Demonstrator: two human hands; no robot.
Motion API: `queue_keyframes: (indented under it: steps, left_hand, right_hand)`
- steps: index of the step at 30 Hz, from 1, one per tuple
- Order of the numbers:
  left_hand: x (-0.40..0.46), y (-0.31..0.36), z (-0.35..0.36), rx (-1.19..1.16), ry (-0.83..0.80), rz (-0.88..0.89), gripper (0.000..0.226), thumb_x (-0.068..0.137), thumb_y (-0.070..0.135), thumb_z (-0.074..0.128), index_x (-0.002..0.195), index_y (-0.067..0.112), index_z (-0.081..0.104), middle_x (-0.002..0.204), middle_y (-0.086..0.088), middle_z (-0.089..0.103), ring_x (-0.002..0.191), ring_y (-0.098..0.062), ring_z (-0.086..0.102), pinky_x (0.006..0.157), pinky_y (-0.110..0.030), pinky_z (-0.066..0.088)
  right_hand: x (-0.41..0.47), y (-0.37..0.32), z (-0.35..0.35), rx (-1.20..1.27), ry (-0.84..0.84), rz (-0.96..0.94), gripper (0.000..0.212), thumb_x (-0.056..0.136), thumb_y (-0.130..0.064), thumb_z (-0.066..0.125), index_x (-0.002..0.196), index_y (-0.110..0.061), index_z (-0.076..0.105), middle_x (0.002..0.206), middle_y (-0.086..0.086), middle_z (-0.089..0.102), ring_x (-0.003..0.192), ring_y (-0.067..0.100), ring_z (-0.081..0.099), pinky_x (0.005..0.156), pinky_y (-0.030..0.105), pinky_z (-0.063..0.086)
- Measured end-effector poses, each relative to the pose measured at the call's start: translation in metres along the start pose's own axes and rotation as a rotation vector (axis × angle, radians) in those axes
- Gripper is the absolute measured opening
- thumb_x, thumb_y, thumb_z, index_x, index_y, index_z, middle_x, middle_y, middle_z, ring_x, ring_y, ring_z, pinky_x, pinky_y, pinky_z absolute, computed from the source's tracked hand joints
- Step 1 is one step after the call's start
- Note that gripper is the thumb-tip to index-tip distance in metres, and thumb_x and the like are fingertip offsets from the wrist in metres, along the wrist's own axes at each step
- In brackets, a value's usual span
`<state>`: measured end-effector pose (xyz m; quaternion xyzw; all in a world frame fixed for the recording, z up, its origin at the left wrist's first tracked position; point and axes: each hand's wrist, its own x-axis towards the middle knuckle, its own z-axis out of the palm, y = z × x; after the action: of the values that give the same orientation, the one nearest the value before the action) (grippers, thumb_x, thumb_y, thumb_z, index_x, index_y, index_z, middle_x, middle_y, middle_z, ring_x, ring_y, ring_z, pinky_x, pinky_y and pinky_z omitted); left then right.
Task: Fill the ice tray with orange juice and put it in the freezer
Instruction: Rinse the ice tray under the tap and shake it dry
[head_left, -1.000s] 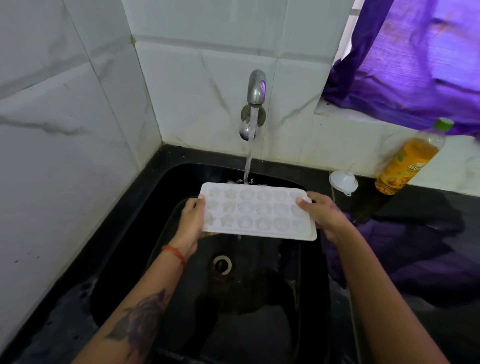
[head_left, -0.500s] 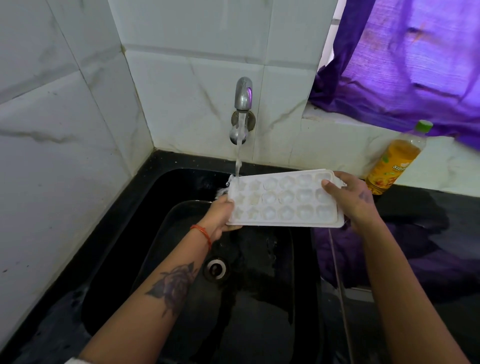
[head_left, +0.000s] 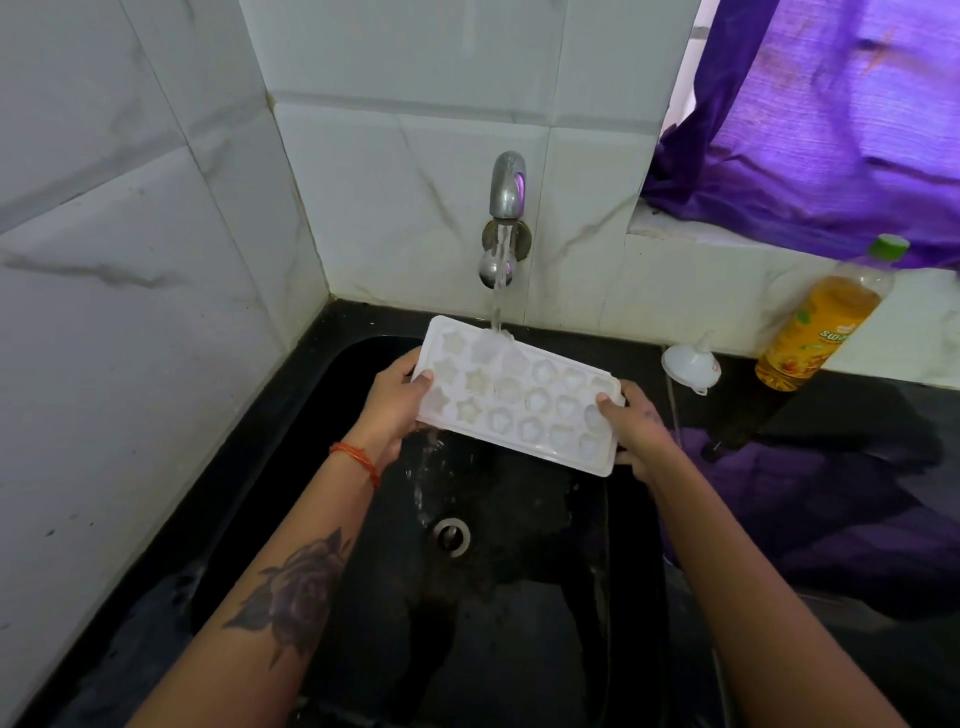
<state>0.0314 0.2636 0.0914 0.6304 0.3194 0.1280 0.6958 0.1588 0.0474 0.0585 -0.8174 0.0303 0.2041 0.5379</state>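
- Head view is showing a white ice tray (head_left: 519, 395) being held over a black sink (head_left: 332, 395), under a wall tap (head_left: 508, 187).
- Left hand (head_left: 395, 405) is grasping the tray's left short edge, thumb lying on top.
- Right hand (head_left: 631, 426) is grasping the right short edge, thumb over the rim.
- Water (head_left: 497, 291) is running from the tap and striking the far edge of the tray; runoff is falling toward the drain (head_left: 452, 535).
- Tray is tilting, its left end sitting higher and farther back than its right end.
- Judgement: this is a rinsing step; filling with juice is not yet begun.
- Juice bottle (head_left: 826, 317) is standing capped on the dark surface (head_left: 857, 410) to the right, with a small white funnel (head_left: 691, 364) near it.
- Risk: wet plastic may be slipping in wet fingers, dropping the tray into the sink.
- Risk: water remaining in the cells would be diluting the juice.
- Risk: splash may be reaching the purple cloth (head_left: 779, 499) lying beside the sink.
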Motion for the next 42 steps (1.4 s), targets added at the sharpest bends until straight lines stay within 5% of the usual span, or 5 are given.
queue_keyframes:
  steps: [6,14,19,28,42]
  left_hand:
    - [0.002,0.003,-0.035,0.040,0.096,0.084,0.035,0.098,0.013,0.043,0.127,0.031,0.054,0.108,0.004,0.062,0.089,-0.012,0.062,0.051,-0.020,0.052]
    - [0.002,-0.009,-0.088,-0.044,0.202,0.073,0.036,0.100,0.011,0.038,0.131,0.025,0.051,0.120,-0.003,0.061,0.098,-0.023,0.061,0.065,-0.032,0.052]
    - [-0.001,-0.025,-0.097,-0.075,0.208,0.014,0.036,0.102,0.014,0.036,0.132,0.029,0.048,0.125,-0.002,0.058,0.105,-0.024,0.060,0.077,-0.036,0.052]
    - [0.000,-0.047,-0.041,-0.103,0.070,-0.141,0.047,0.100,0.005,0.034,0.142,0.026,0.033,0.139,-0.005,0.046,0.108,-0.023,0.053,0.084,-0.042,0.049]
    - [-0.003,-0.002,0.011,-0.014,-0.058,0.014,0.040,0.099,0.008,0.039,0.130,0.030,0.049,0.114,0.001,0.060,0.095,-0.016,0.063,0.063,-0.030,0.056]
  right_hand:
    - [-0.007,-0.013,0.032,-0.013,-0.173,0.009,0.033,0.097,-0.027,0.039,0.130,-0.022,0.042,0.127,0.012,0.052,0.109,0.033,0.055,0.079,0.046,0.054]
    - [-0.016,-0.048,0.058,-0.112,-0.275,-0.207,0.031,0.093,-0.027,0.050,0.124,-0.026,0.047,0.122,0.007,0.055,0.103,0.025,0.058,0.070,0.037,0.057]
    - [-0.017,-0.075,0.059,-0.202,-0.251,-0.383,0.043,0.089,-0.026,0.059,0.130,-0.020,0.048,0.129,0.009,0.055,0.113,0.029,0.056,0.087,0.047,0.054]
    - [-0.020,-0.102,0.022,-0.393,-0.089,-0.633,0.036,0.084,-0.025,0.063,0.120,-0.022,0.061,0.116,0.005,0.067,0.105,0.024,0.062,0.090,0.029,0.048]
    - [0.007,-0.017,-0.030,-0.254,0.164,-0.302,0.036,0.086,-0.024,0.060,0.121,-0.018,0.053,0.116,0.010,0.062,0.091,0.019,0.053,0.077,0.024,0.038]
